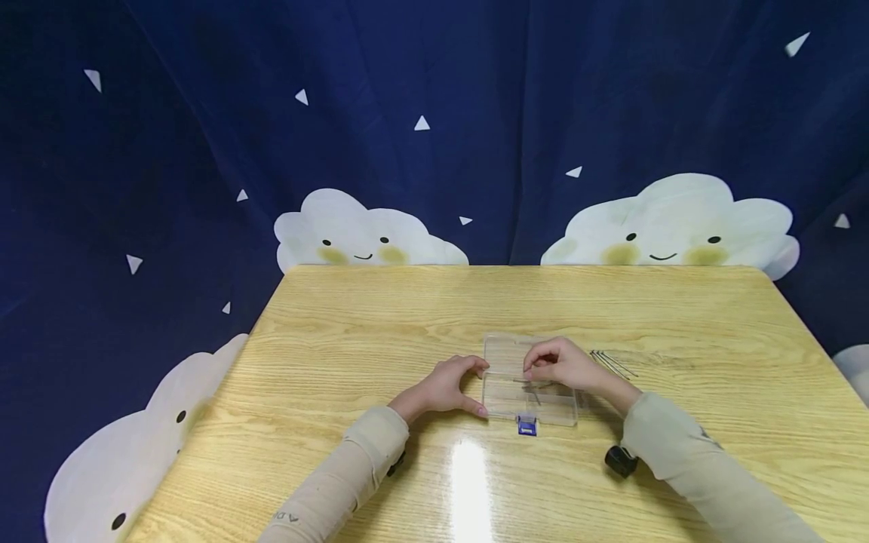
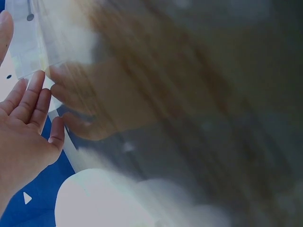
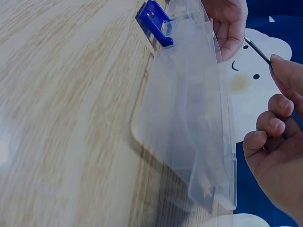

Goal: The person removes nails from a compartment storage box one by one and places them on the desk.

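A clear plastic box (image 1: pixel 560 411) with its lid (image 1: pixel 498 347) folded back lies on the table, a blue latch (image 1: pixel 526 426) at its front; the right wrist view shows the box (image 3: pixel 165 109) from its side. My left hand (image 1: pixel 448 386) rests against the box's left end, thumb and fingers spread apart; in the left wrist view the hand's (image 2: pixel 23 127) fingers are nearly straight. Above the compartments my right hand (image 1: pixel 563 366) pinches a thin dark metal rod (image 3: pixel 258 51) between thumb and finger. Thin pieces (image 1: pixel 535 388) show in the box beneath it.
Several thin metal rods (image 1: pixel 613 364) lie on the wooden table (image 1: pixel 380 317) right of the box, beside my right wrist. Black wrist devices sit under both sleeves, the right one (image 1: pixel 621 461) near the table. A dark blue curtain with white clouds hangs behind the table.
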`<state>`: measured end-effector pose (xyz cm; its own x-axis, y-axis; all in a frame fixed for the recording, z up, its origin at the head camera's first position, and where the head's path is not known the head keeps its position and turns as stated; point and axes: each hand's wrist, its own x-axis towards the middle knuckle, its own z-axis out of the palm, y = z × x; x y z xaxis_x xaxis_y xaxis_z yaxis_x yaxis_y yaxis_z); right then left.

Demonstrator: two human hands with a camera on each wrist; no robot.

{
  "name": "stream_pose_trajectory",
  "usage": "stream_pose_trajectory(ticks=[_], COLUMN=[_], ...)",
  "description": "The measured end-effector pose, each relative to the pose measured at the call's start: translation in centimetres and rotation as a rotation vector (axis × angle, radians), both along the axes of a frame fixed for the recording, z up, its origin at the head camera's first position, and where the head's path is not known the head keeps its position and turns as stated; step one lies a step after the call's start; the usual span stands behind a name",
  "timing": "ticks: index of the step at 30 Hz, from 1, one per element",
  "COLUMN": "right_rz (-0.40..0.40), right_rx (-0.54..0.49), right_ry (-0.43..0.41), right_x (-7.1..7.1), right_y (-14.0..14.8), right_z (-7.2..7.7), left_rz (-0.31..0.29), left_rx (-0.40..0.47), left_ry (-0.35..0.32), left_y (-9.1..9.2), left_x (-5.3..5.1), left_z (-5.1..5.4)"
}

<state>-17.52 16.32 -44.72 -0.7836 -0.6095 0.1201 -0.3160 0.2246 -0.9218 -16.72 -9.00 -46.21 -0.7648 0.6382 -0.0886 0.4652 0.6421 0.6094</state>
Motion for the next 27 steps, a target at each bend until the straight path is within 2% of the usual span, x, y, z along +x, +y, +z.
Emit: stream_pose_trajectory(ticks=[6, 19, 27], right_rz=[0.002, -0.014, -0.029], right_rx=[0.005, -0.022, 0.009], right_ry=[-0.015, 0.027, 0.013], right_x=[0.3, 0.6, 1.0], right_y=[0.8, 3.1, 4.6], right_z=[0.4, 0.4, 1.0], left_rz=[0.005, 0.004, 0.006], left_rx=[0.003, -0.009, -0.002], left_ry=[-0.016, -0.007, -0.013], left_y=[0.0, 0.0, 0.0], left_x=[0.1, 0.0, 0.1], left_z=[0.0, 0.0, 0.1])
